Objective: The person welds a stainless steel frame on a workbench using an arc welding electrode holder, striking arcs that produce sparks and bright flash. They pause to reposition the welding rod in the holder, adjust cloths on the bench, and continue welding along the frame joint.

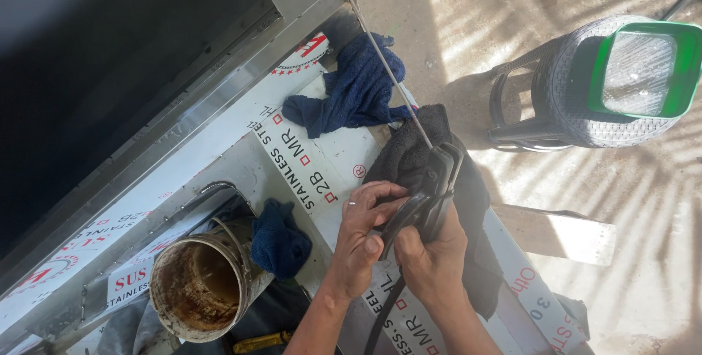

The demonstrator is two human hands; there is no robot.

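While both hands work at the bench edge, the left hand (363,232) pinches a black strap-like tool (423,207) with curled fingers (376,198), and the right hand (433,263) closes around its lower part from beneath. A black cloth (409,152) lies just beyond the fingertips; a blue rag (357,88) sits farther off, and a rusty tin (197,285) stands left of the left wrist.

Rusty can (199,289), rags (351,88) crowding hands (398,242)
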